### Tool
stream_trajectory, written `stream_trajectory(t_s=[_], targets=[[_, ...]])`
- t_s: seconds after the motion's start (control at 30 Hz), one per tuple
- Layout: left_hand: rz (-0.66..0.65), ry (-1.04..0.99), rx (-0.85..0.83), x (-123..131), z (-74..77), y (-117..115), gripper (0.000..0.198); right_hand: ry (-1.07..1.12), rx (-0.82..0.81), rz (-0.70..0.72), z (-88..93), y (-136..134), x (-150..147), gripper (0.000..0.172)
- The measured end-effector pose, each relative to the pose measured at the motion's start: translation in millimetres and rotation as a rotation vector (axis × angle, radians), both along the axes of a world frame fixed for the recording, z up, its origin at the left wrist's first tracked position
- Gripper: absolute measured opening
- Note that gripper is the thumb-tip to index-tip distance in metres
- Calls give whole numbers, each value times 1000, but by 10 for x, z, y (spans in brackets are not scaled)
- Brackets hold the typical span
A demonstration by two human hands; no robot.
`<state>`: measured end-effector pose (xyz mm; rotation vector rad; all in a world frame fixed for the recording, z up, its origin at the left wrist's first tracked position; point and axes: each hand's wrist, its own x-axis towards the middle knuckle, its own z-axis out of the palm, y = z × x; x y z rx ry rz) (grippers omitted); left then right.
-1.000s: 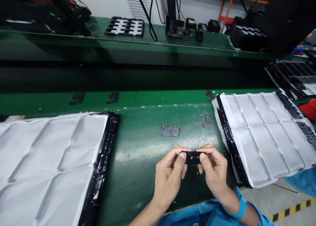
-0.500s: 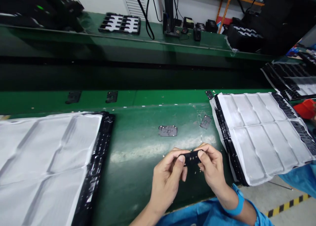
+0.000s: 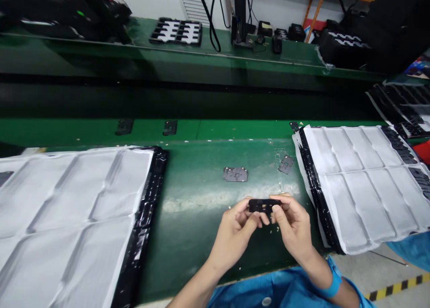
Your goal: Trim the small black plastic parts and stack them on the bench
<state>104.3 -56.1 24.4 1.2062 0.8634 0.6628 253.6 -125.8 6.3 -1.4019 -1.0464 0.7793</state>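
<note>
A small flat black part (image 3: pixel 264 205) is held over the green bench (image 3: pixel 201 218) between both hands. My left hand (image 3: pixel 235 234) pinches its left end with closed fingers. My right hand (image 3: pixel 293 227) pinches its right end, and a blue band circles that wrist. Just beyond the hands a grey plate with corner holes (image 3: pixel 235 174) lies flat on the bench. A smaller dark piece (image 3: pixel 285 164) lies to its right, close to the right tray.
A white-covered tray stack with black edges (image 3: pixel 363 187) sits at the right, and another (image 3: pixel 74 218) at the left. Two black pieces (image 3: pixel 124 127) (image 3: pixel 169 127) lie on the green strip behind. A far bench (image 3: pixel 215 61) carries a parts tray (image 3: pixel 177 31), cables and black devices.
Both hands have turned the black part so it is seen more edge-on, and my left fingers have curled further under it. The view has shifted slightly; things on the bench have stayed put.
</note>
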Motion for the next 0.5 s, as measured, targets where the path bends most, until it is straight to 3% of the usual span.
stream_trajectory(t_s=[0.27,0.4,0.5], targets=[[4,13,80,56,-92,14,17,-209,2,-14,-78,-28,134,20],[-26,117,228,57,-131,37,17,-242,-27,-74,-53,-16,170,18],[-4,276,449,-69,-224,65,20,-140,-29,-135,-31,-3,215,17]])
